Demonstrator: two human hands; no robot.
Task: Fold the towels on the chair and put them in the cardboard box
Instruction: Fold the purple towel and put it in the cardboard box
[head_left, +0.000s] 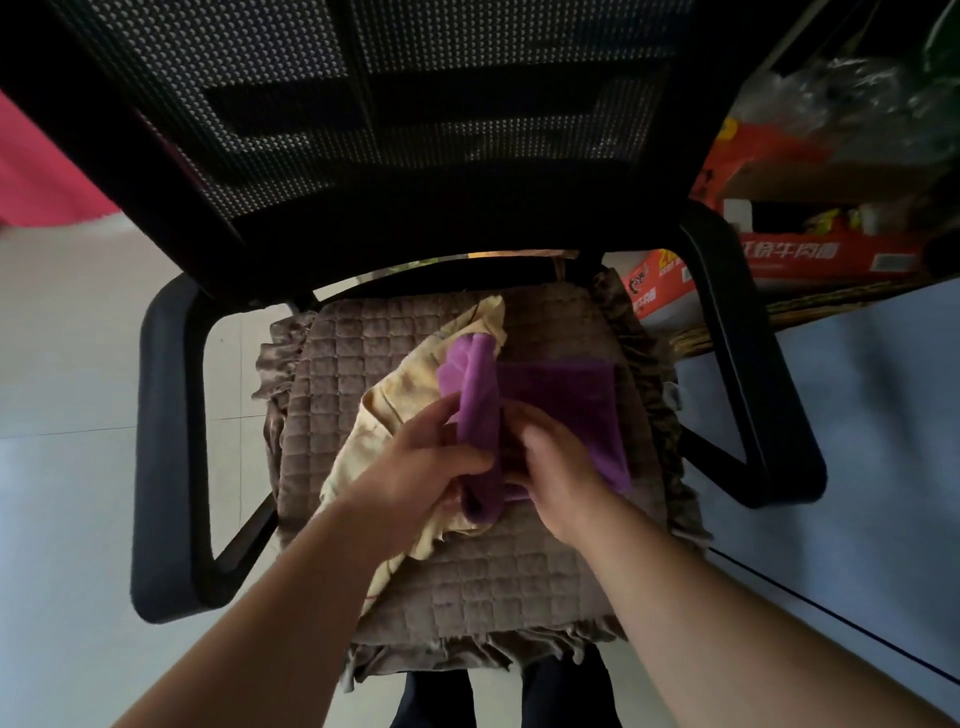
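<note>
Head view: both forearms extend forward over the chair seat. Left hand, back upward, has its fingers curled around a raised fold of the purple towel. Right hand grips the same fold from the opposite side. Remaining purple towel lies flat on the quilted seat cushion, overlapping a crumpled yellow towel. Printed cardboard boxes stand beyond the right armrest.

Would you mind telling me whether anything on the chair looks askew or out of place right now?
Only the yellow towel: it lies crumpled and diagonal across the quilted seat cushion, unfolded, partly under the purple towel, which the left hand and right hand are folding. Nothing looks spilled or damaged.
</note>
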